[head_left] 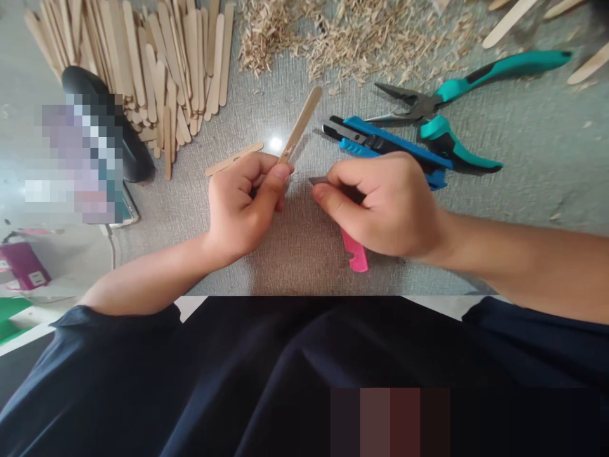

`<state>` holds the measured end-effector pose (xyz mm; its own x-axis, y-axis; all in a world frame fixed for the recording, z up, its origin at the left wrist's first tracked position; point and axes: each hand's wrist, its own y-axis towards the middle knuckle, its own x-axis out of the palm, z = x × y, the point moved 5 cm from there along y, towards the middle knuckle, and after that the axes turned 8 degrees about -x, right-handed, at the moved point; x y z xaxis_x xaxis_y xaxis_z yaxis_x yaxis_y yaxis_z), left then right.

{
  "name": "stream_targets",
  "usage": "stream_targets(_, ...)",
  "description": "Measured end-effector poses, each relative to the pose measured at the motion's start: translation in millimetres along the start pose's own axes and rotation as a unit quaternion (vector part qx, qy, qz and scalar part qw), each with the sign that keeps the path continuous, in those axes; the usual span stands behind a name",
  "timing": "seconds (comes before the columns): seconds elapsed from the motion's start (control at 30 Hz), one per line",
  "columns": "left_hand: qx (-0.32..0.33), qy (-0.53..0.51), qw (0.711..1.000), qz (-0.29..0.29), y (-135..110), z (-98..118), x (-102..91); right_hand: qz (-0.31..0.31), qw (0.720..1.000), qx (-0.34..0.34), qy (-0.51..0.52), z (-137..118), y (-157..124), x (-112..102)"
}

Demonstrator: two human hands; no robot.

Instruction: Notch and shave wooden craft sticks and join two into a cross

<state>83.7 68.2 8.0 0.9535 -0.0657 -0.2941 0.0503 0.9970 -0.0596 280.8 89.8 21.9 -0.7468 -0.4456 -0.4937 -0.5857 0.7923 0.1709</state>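
My left hand point(245, 203) is closed around the lower end of a wooden craft stick point(301, 124), which points up and to the right. My right hand point(378, 203) is closed on a pink-handled utility knife point(354, 252). Its grey blade tip pokes out to the left, just right of the stick's held end. Both hands rest over a grey mat point(304, 260). A thin split piece of stick point(234, 158) lies just above my left hand.
A big pile of craft sticks point(157, 57) lies at the upper left beside a black object point(121, 133). Wood shavings point(352, 35) spread across the top. A blue utility knife point(380, 147) and teal pliers point(457, 95) lie above my right hand.
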Motion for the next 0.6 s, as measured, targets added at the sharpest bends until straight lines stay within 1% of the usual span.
stream_targets(0.1,-0.006,-0.040,0.999,0.002,3.9,-1.3,-3.1,-0.007,0.989,-0.051,-0.136,3.0,-4.3,-2.4)
stream_targets(0.2,0.011,-0.058,0.998,0.012,4.1,-0.9,-4.2,-0.013,0.968,-0.065,-0.241,12.2,-5.3,-4.3)
stream_targets(0.27,0.019,-0.059,0.998,0.022,3.3,-1.5,-4.3,-0.001,0.954,-0.075,-0.290,15.8,-5.1,-5.4)
stream_targets(0.37,0.015,-0.077,0.997,0.025,3.1,-3.8,-3.8,0.017,0.937,-0.077,-0.339,14.8,-3.7,-7.6)
stream_targets(0.43,0.010,-0.098,0.995,0.023,3.9,-5.5,-3.6,0.014,0.931,-0.072,-0.359,9.8,-1.1,-11.3)
stream_targets(0.5,0.017,-0.116,0.993,0.028,5.3,-6.2,-4.3,-0.007,0.929,-0.057,-0.366,3.9,3.1,-18.0)
stream_targets(0.6,0.048,-0.133,0.989,0.052,7.1,-6.3,-6.8,-0.069,0.926,-0.024,-0.371,-2.1,8.6,-31.5)
